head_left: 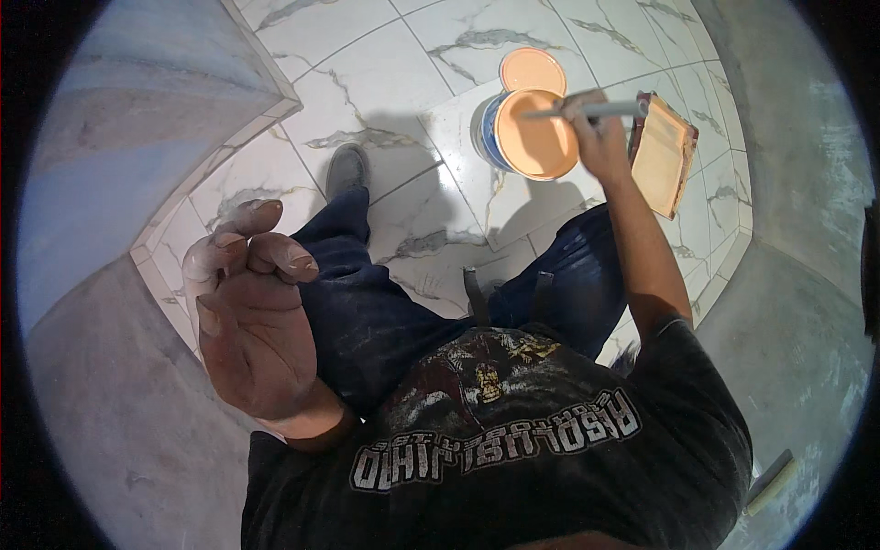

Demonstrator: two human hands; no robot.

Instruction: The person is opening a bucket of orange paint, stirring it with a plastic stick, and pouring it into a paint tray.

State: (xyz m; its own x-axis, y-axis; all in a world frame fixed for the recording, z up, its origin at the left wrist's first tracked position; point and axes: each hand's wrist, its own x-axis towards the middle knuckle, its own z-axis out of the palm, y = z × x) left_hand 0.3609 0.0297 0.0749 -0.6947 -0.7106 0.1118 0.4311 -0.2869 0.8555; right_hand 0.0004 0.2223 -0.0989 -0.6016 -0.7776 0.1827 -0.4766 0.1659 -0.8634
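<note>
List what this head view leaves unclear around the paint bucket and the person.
All in the head view:
Far end of the grey tool in the right hand: lost against the paint.
Inside floor of the bucket: under the paint.
Near edge of the lid: behind the bucket's rim.
Right foot: hidden by the trousers.

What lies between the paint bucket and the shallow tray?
The head view shows the right hand, holding a grey handle, between the bucket and the tray, above marbled floor tiles.
</note>
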